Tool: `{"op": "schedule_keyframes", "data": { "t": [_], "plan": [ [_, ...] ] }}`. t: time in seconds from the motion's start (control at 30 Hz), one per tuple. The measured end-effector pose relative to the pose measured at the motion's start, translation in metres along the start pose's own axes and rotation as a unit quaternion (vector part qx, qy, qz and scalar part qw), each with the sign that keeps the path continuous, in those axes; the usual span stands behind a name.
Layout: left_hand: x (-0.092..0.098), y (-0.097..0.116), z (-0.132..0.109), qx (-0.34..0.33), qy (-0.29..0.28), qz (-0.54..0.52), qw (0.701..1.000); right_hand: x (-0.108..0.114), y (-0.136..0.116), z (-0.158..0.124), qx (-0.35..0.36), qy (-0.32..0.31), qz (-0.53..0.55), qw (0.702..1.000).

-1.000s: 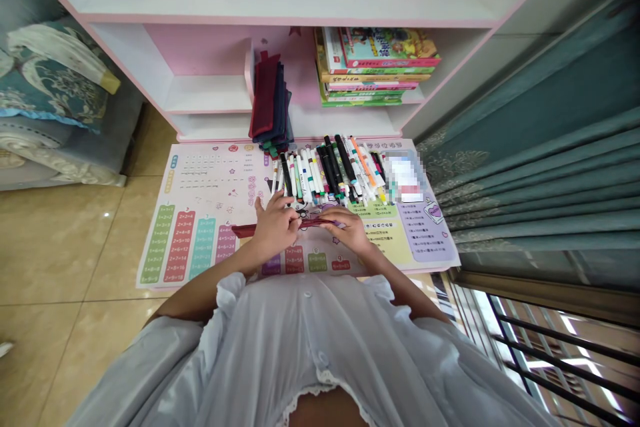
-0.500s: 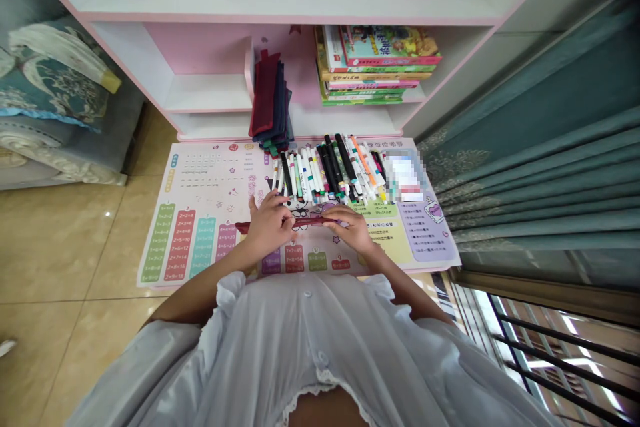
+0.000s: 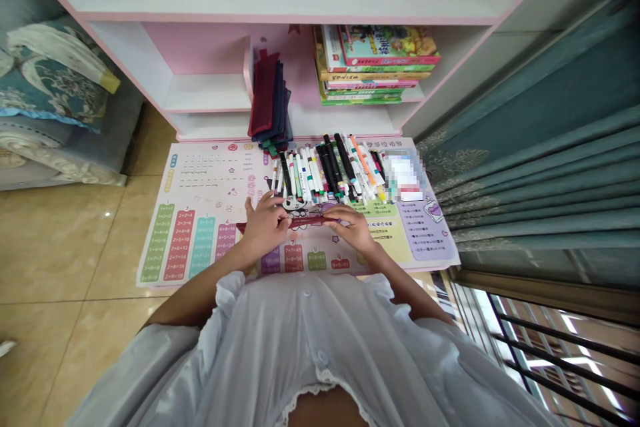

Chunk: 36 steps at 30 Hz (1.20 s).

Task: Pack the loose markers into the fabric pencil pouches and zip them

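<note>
A narrow dark red fabric pouch (image 3: 309, 221) stretches sideways in front of me, above the printed desk mat (image 3: 320, 259). My left hand (image 3: 264, 225) is closed on its left part, thumb and forefinger pinching its upper edge, the other fingers spread. At the other end my right hand (image 3: 353, 227) pinches the pouch between thumb and fingers. Just beyond both hands lies a wide row of pens and markers (image 3: 327, 170), white, black and orange among them. Behind that row, a stack of dark red and navy pouches (image 3: 270, 100) leans over the shelf's front edge.
Several books (image 3: 377, 70) are piled on the pink and white shelf (image 3: 210, 95). A partly blurred pale, clear packet (image 3: 406, 177) lies at the mat's right rear. Teal curtains (image 3: 540, 147) hang at the right, and a draped sofa (image 3: 55, 127) stands at the left.
My left hand has shifted slightly left along the pouch, and more of its dark red edge shows between the hands. My right hand stays nearly in place.
</note>
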<state>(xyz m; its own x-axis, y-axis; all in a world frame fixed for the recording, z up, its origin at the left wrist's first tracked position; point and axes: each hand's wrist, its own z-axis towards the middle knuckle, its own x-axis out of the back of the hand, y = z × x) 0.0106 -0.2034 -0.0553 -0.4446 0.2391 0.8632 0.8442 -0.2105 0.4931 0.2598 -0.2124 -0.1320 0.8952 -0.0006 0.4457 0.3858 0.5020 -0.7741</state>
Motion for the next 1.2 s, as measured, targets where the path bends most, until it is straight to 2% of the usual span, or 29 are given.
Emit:
{"op": "schedule_keyframes", "data": {
  "t": [0.47,0.87,1.2],
  "plan": [
    [-0.002,-0.011,-0.001,0.004,0.004,-0.012,1.000,0.002,0.002,-0.001,-0.009,-0.005,0.008,1.000],
    [0.008,-0.015,-0.005,0.029,0.008,-0.012,0.999,0.007,0.005,-0.001,-0.015,0.007,0.008,1.000],
    [0.010,-0.017,-0.006,0.034,0.003,-0.018,0.999,0.006,0.008,-0.003,-0.015,-0.010,0.011,1.000]
  ]
}}
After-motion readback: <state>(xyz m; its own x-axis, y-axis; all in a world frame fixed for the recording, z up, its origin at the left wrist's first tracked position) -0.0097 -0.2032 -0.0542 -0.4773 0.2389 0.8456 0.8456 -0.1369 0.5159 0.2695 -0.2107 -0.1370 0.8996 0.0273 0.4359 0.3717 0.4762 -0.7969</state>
